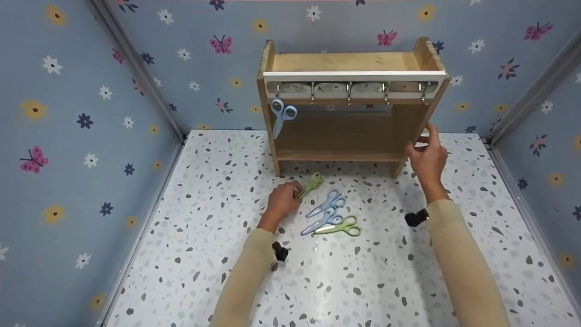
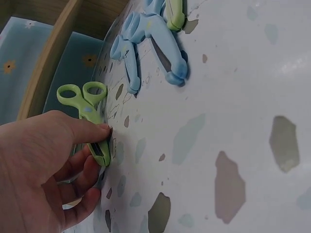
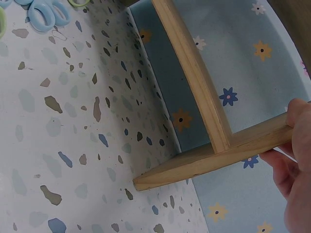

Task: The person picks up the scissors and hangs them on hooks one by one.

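Observation:
My left hand [image 1: 282, 200] pinches green scissors [image 2: 87, 104] by the blade end, thumb on one side and fingers on the other, handles pointing away. Beside it on the speckled table lie two pairs of blue scissors [image 1: 325, 220] and another green pair [image 1: 347, 225], partly overlapping. At the right, my right hand [image 1: 429, 156] grips the side panel [image 3: 252, 143] of a wooden shelf rack [image 1: 340, 156]. From the leftmost of several metal hooks [image 1: 349, 93] on the rack's front hangs one pair of blue scissors [image 1: 281, 116].
The rack stands at the back of the white speckled table [image 1: 190, 254], close to the flowered back wall [image 1: 218, 91]. Flowered side walls [image 1: 68, 181] with grey metal edging [image 1: 145, 63] close in the table left and right.

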Demonstrator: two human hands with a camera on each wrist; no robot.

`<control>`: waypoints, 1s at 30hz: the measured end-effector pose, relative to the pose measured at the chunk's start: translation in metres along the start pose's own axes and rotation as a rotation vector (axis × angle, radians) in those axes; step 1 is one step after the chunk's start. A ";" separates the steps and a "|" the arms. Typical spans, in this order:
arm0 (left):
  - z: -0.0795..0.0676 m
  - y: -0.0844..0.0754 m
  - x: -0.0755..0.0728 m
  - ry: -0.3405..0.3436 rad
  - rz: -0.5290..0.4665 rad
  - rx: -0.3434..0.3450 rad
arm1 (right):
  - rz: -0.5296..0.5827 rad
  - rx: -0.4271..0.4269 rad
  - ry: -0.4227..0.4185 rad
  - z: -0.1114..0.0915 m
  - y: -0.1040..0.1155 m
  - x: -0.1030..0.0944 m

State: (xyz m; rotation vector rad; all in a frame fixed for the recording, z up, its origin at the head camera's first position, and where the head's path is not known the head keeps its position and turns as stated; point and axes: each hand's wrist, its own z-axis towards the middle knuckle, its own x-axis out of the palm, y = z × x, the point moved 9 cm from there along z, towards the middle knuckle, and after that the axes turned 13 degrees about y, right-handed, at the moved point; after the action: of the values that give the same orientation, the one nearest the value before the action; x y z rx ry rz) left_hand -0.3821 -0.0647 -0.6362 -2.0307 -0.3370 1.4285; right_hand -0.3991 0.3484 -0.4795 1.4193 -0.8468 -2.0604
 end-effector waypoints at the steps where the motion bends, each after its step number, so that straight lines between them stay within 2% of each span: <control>1: 0.001 0.002 0.001 0.002 -0.004 0.008 | -0.002 -0.006 -0.003 0.000 0.001 0.000; 4: 0.007 0.008 0.005 0.002 -0.012 0.040 | -0.007 -0.016 -0.008 -0.001 0.002 0.000; 5: 0.003 0.004 0.003 0.011 -0.021 0.030 | -0.009 -0.014 -0.006 -0.001 0.002 0.000; 10: 0.010 0.013 0.008 0.002 -0.020 0.029 | -0.004 0.001 0.004 0.000 0.002 0.001; 16: -0.009 -0.010 -0.002 0.032 -0.004 0.000 | -0.009 0.008 0.009 0.000 0.000 0.001; 21: -0.014 -0.016 -0.004 0.021 0.017 -0.019 | -0.011 0.011 0.007 0.000 -0.001 0.001; 27: -0.009 -0.008 -0.001 0.041 -0.005 -0.005 | -0.010 0.020 0.015 0.000 -0.001 0.002; 30: 0.000 0.005 0.004 0.023 -0.029 0.027 | -0.012 0.002 0.001 -0.001 0.000 0.000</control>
State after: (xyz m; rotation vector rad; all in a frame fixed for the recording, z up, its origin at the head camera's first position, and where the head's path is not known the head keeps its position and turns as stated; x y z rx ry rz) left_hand -0.3815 -0.0658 -0.6426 -2.0110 -0.3344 1.3835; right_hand -0.3986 0.3484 -0.4802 1.4294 -0.8424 -2.0686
